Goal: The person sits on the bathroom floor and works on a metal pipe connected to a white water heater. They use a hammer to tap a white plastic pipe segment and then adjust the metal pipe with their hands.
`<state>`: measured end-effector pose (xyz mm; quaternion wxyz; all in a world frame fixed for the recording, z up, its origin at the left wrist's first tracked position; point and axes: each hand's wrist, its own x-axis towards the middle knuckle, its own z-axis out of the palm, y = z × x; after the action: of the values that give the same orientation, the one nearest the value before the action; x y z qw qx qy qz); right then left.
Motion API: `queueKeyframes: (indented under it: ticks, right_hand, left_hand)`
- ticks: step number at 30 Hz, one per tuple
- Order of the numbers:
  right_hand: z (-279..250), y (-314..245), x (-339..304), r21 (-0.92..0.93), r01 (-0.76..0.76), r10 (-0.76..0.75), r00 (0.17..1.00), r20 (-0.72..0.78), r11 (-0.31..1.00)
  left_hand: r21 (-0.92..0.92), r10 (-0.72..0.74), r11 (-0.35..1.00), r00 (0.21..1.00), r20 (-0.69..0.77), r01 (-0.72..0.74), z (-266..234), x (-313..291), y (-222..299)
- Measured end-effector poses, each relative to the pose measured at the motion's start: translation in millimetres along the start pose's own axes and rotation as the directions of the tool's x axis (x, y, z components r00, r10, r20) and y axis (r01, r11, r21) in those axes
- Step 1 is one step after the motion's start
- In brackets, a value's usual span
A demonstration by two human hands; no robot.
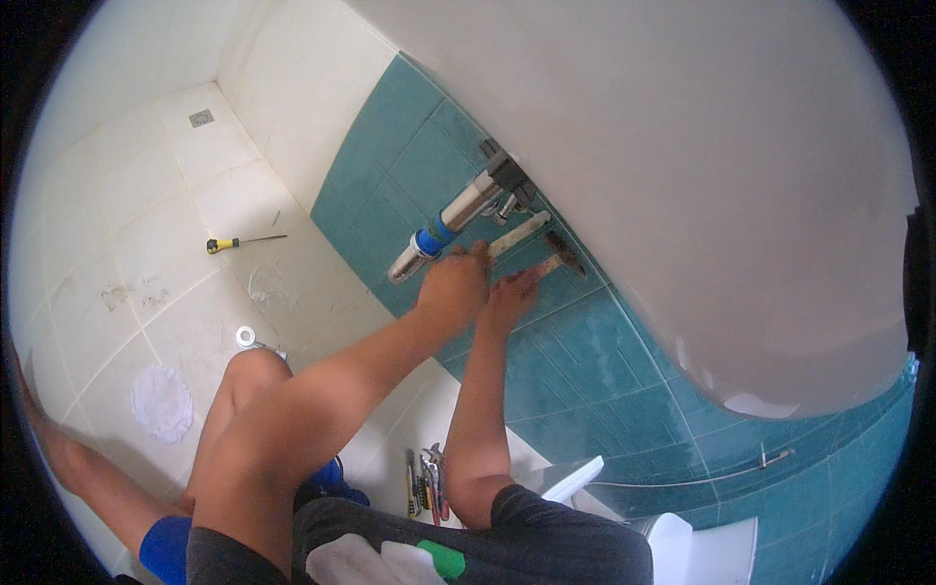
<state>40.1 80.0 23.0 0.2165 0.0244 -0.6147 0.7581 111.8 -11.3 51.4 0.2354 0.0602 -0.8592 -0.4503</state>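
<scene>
Under a white basin, my left hand (456, 280) is closed around the lower end of a pale, straight bar (521, 232). The bar slants up toward the teal tiled wall; its exact kind cannot be made out. Just right of it, my right hand (510, 294) grips the short handle of what looks like a hammer, its brown, rusty head (565, 253) close to the tiles. Both hands are nearly side by side. Above my left hand, a chrome drain pipe (466, 205) with a blue band (431, 237) hangs from a dark fitting (508, 172).
The basin (721, 195) fills the upper right. On the floor lie a yellow-black screwdriver (222, 245), a roll of white tape (246, 336), a white cloth (163, 403) and several tools, including adjustable pliers (434, 473). A floor drain (201, 118) is far left; a white toilet (697, 551) stands lower right.
</scene>
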Motion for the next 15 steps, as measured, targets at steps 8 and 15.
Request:
queueKeyframes:
  ticks: [8, 15]
  right_hand:
    - [-15, -17, -25, 0.100, -0.112, 0.122, 0.987, -0.103, 0.989]
    - [-12, -14, -25, 0.008, -0.103, 0.103, 0.991, -0.081, 0.995]
  left_hand:
    - [0.002, 0.112, 0.994, 0.994, 0.000, -0.112, -19, -11, 10]
    - [0.027, 0.090, 0.996, 0.996, -0.005, -0.090, -5, -5, 2]
